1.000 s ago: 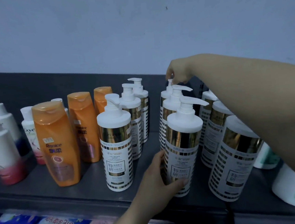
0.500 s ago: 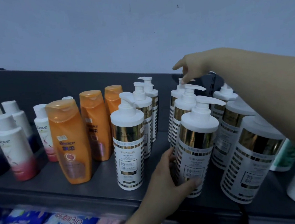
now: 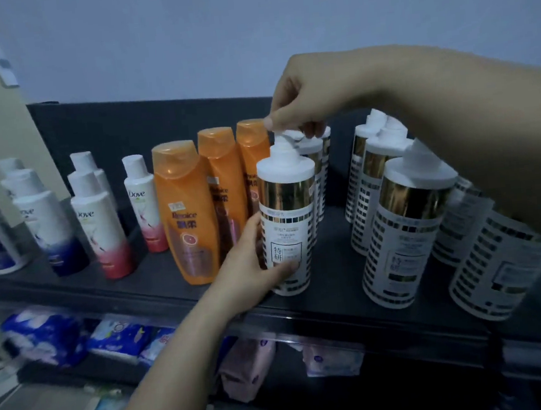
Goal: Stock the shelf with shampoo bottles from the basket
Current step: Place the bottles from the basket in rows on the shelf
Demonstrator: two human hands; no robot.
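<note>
- Grips a white-and-gold pump bottle (image 3: 288, 216) low on its label with the left hand (image 3: 250, 273), thumb across the front and fingers curled round the side.
- Pinches that bottle's white pump head (image 3: 286, 138) from above with the right hand (image 3: 299, 104), fingertips closed on the nozzle.
- Keeps the bottle upright near the front edge of the dark shelf (image 3: 336, 302); cannot tell whether its base rests there or is just lifted.
- Just left of the lower grip: three orange Rejoice bottles (image 3: 187, 218) in a row running back, the nearest beside the left hand.
- Further left: white Dove bottles (image 3: 99, 226) with pink and blue bases.
- Directly behind the held bottle, below the upper grip: more matching pump bottles (image 3: 316, 168).
- Right of both grips, under the right forearm: a standing cluster of the same bottles (image 3: 402, 226), across a bare strip of shelf.
- Beneath the lower grip, one level down: blue and pink soft packets (image 3: 45, 335).
</note>
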